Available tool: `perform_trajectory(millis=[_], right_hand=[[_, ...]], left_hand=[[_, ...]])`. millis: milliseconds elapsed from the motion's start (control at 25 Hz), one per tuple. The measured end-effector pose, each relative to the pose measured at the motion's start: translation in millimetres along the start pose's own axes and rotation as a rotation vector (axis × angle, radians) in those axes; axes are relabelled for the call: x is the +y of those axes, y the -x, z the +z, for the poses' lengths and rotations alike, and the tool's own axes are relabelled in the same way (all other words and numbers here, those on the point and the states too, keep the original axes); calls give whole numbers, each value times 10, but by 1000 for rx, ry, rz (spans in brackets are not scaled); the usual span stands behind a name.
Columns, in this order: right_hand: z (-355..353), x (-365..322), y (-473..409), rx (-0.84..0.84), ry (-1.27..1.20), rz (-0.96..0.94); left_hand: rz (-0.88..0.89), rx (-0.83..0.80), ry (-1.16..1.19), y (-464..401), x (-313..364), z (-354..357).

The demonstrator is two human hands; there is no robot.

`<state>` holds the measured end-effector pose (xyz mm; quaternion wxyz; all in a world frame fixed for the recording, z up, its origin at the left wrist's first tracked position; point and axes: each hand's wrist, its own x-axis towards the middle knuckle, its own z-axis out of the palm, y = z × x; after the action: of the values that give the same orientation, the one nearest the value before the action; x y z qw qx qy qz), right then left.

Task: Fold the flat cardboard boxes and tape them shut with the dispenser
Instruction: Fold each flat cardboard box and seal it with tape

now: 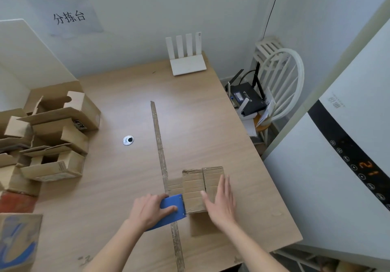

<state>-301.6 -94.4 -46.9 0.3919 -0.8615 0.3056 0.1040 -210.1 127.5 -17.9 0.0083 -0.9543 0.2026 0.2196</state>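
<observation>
Meanwhile, left hand (150,209) grips dispenser (173,205); right hand (220,202) flat on box (195,189).

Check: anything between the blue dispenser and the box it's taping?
Nothing visible. The left hand grips the blue dispenser with its front edge right against the cardboard box. The right hand lies flat on the box's right side, clear of the dispenser.

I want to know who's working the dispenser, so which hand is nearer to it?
Left. The left hand grips the blue dispenser at the box's left edge. The right hand lies flat on the box, apart from the dispenser.
</observation>
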Motion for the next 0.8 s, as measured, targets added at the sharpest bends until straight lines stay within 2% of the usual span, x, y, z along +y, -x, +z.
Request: perform_trajectory(millis=[120,240,640,800], right_hand=[[173,-36,-56,-150,267,43],[143,-36,-130,-201,269,71],[124,-84,-107,-224,295,58],[122,-62,-103,-206,308,50]], left_hand=[[-13,-28,76,75,-82,33],[7,-44,108,133,-247,-24],[112,-57,31,127,-433,-118],[80,-89,-24,110,-459,-111]])
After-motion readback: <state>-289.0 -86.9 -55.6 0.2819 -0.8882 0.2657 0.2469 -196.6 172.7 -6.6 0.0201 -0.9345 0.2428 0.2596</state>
